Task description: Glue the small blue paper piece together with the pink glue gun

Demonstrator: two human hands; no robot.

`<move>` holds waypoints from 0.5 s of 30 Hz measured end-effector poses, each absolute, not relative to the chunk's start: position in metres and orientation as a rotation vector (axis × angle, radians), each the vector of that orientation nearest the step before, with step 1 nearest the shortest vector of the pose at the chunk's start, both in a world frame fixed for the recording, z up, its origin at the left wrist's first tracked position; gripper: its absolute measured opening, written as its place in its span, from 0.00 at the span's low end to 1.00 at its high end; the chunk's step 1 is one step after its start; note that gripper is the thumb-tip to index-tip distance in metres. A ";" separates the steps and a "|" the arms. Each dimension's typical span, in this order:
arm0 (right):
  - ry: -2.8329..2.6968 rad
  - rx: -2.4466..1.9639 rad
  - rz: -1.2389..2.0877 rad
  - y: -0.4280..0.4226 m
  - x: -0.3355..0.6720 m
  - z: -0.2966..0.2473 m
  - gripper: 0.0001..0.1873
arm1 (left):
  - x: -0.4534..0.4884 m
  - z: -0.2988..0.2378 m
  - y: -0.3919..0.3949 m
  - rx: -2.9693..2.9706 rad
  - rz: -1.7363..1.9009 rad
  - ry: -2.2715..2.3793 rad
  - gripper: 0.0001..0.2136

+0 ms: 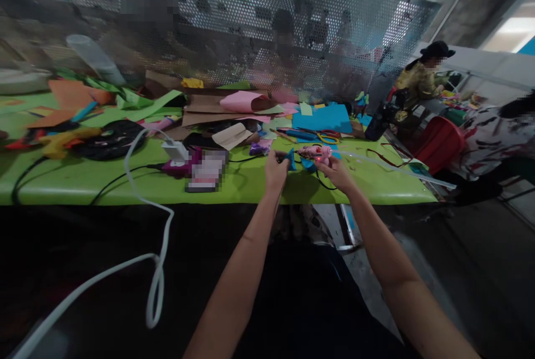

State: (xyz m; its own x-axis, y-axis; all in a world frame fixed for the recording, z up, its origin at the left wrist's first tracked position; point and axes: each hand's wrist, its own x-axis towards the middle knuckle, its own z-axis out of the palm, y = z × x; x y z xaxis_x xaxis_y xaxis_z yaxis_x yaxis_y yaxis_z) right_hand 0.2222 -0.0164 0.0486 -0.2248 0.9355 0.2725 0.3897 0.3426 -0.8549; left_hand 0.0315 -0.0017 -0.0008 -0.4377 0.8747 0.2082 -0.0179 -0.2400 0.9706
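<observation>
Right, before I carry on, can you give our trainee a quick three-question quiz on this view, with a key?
1. What does the right hand hold?
A) scissors
B) a pink glue gun
C) a white cable

2. True or false: a yellow glue gun lies on the table, off to the person's left.

3. Fill in the colour: the fingers of the left hand hold a small ____ piece.

Key: 1 B; 2 true; 3 blue.

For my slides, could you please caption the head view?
Left hand holds blue piece, right hand a pink glue gun.
</observation>
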 end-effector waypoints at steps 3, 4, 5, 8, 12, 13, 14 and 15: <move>-1.811 -1.177 0.835 -0.017 0.225 0.045 0.23 | 0.032 0.000 -0.002 1.057 1.765 1.338 0.08; -1.821 -1.173 0.831 -0.017 0.226 0.043 0.23 | 0.032 -0.001 -0.002 1.053 1.772 1.332 0.08; -1.829 -1.165 0.828 -0.017 0.226 0.042 0.24 | 0.032 -0.001 -0.002 1.049 1.778 1.326 0.08; -1.845 -1.144 0.837 -0.016 0.227 0.040 0.25 | 0.031 -0.002 -0.001 1.035 1.778 1.310 0.07; -1.866 -1.153 0.822 -0.015 0.228 0.039 0.27 | 0.031 -0.002 -0.001 1.022 1.768 1.305 0.08; -1.873 -1.153 0.816 -0.015 0.229 0.039 0.27 | 0.031 -0.002 -0.001 1.020 1.772 1.304 0.08; -1.881 -1.150 0.813 -0.015 0.229 0.038 0.27 | 0.031 -0.003 -0.001 1.020 1.778 1.302 0.07; -1.887 -1.146 0.813 -0.015 0.229 0.038 0.27 | 0.031 -0.003 -0.001 1.036 1.788 1.299 0.07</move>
